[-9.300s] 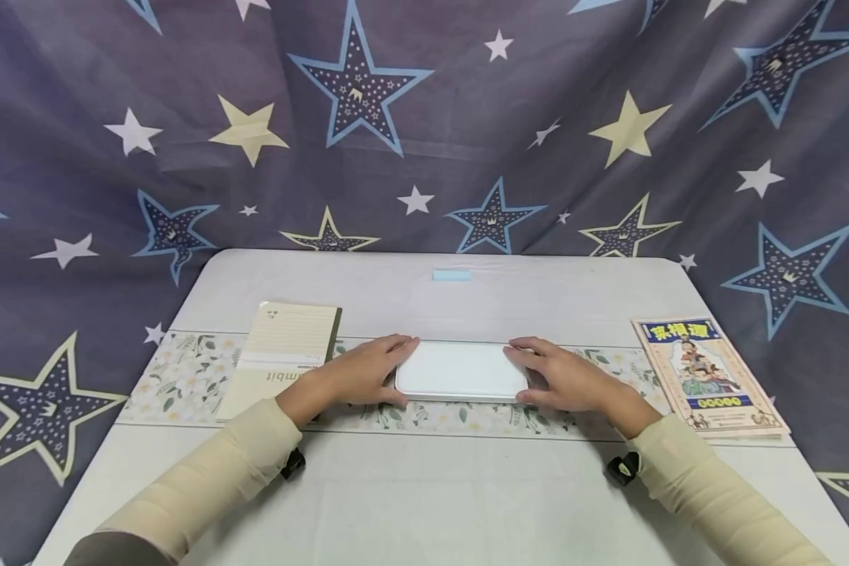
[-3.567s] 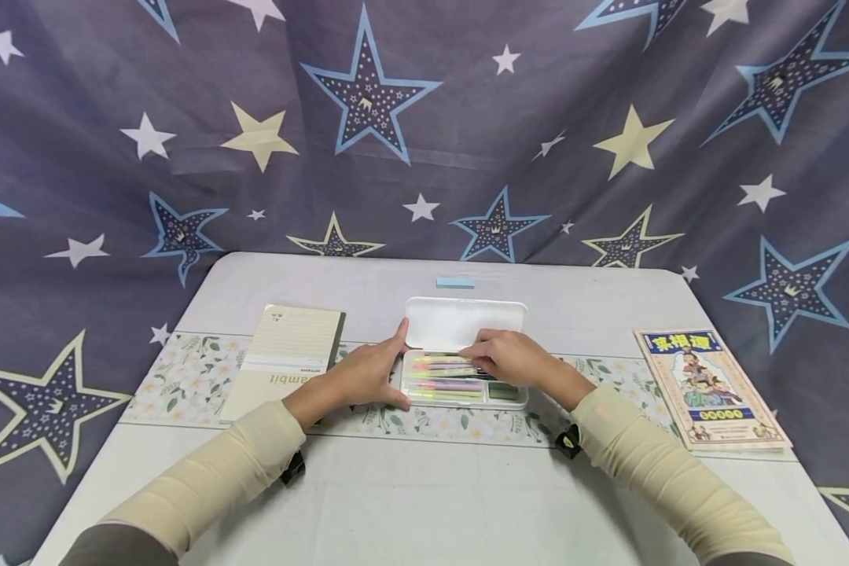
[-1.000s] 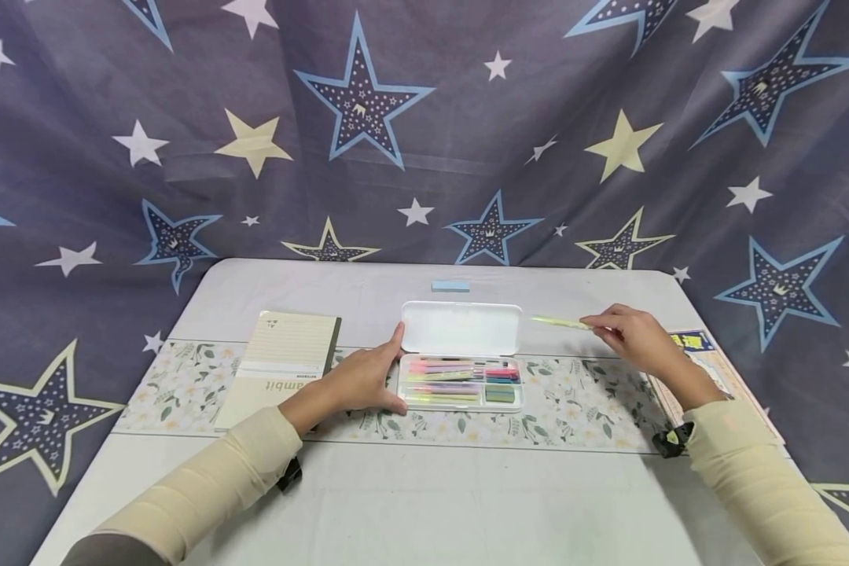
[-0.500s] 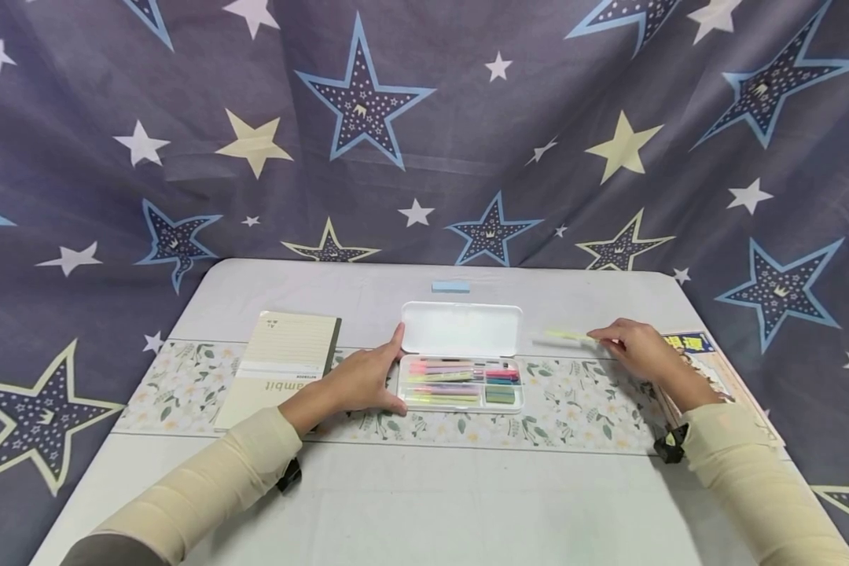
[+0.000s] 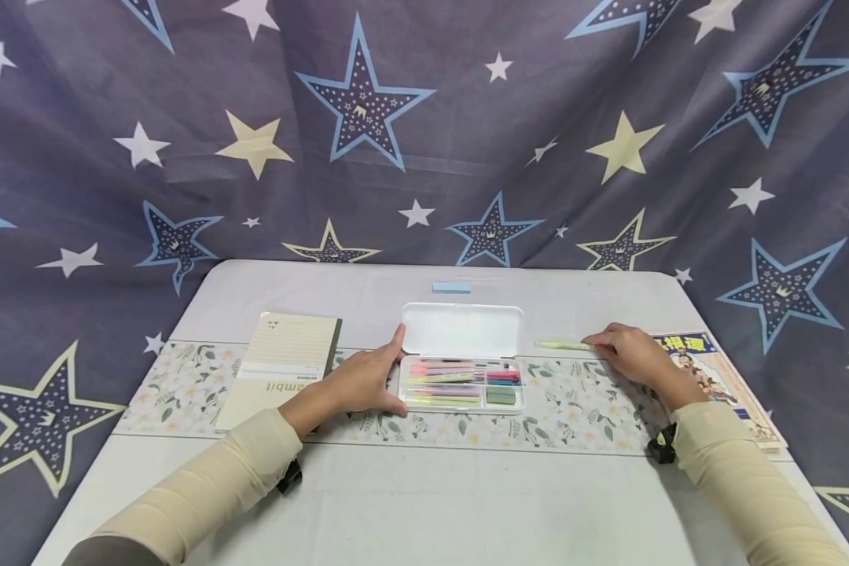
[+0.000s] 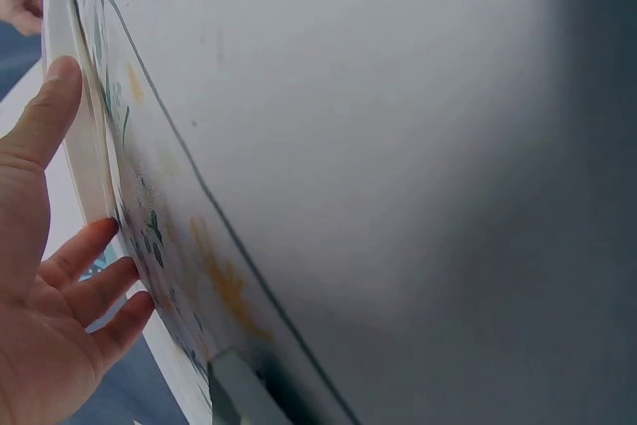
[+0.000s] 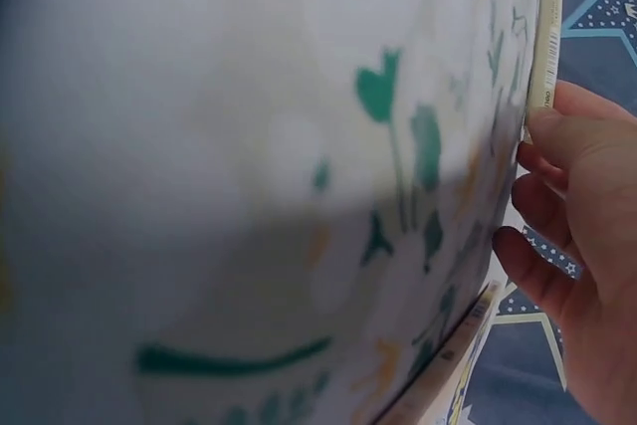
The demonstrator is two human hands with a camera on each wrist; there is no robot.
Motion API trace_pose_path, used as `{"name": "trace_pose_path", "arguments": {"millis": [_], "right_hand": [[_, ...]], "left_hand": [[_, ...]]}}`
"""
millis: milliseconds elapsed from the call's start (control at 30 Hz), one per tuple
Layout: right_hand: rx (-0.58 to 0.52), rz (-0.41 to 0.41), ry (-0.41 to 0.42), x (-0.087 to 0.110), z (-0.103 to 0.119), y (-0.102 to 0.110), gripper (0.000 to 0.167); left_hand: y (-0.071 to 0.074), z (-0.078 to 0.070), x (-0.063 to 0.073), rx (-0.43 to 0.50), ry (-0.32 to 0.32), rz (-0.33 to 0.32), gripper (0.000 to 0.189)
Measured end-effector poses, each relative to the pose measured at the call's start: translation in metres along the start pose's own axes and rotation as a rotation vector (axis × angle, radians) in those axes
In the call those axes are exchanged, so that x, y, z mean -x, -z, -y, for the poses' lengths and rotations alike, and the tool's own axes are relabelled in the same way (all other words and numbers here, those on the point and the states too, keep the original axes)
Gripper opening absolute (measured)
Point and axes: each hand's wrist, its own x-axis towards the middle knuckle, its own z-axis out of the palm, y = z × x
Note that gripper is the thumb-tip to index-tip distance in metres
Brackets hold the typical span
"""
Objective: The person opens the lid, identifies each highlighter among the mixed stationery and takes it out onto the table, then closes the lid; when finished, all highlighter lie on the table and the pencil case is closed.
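A white pencil case point(image 5: 461, 330) lies with its lid up in the middle of the table. Pens point(image 5: 444, 377) in pink, yellow and purple fill its long part, and a green block point(image 5: 500, 395) sits in the small front-right compartment. My left hand point(image 5: 359, 381) is at the case's left end, thumb and fingers extended along it; the left wrist view shows the thumb against the case wall point(image 6: 92, 136). To the right of the case, my right hand point(image 5: 633, 355) pinches one end of a pale yellow highlighter point(image 5: 559, 344), low over the table. Its barcode label faces the right wrist view.
A lined notebook point(image 5: 283, 354) lies left of the case, partly behind the left forearm. On the right, a booklet point(image 5: 714, 373) with a colourful cover is partly covered by my right hand and sleeve. A small blue block point(image 5: 451, 288) sits near the back edge.
The case was closed at first, then opened. My right hand took the highlighter out of it, carried it right, and has lowered it toward the table. The left hand stayed at the case.
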Motion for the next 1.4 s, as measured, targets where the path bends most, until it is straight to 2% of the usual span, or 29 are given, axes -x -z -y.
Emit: {"name": "trace_pose_path", "arguments": {"millis": [567, 667, 900, 1400], "right_hand": [[-0.004, 0.057, -0.044, 0.002, 0.003, 0.002, 0.028], [0.011, 0.035, -0.023, 0.002, 0.002, 0.005, 0.029], [0.035, -0.080, 0.076, -0.002, 0.007, 0.015, 0.029], [-0.028, -0.143, 0.193, -0.023, 0.058, 0.021, 0.025]], "left_hand": [[0.000, -0.002, 0.001, 0.002, 0.012, 0.002, 0.148], [0.000, -0.002, 0.001, 0.001, 0.011, 0.003, 0.148], [0.003, -0.004, 0.001, 0.004, 0.012, 0.007, 0.147], [0.004, -0.004, 0.002, 0.009, 0.019, 0.009, 0.147]]}}
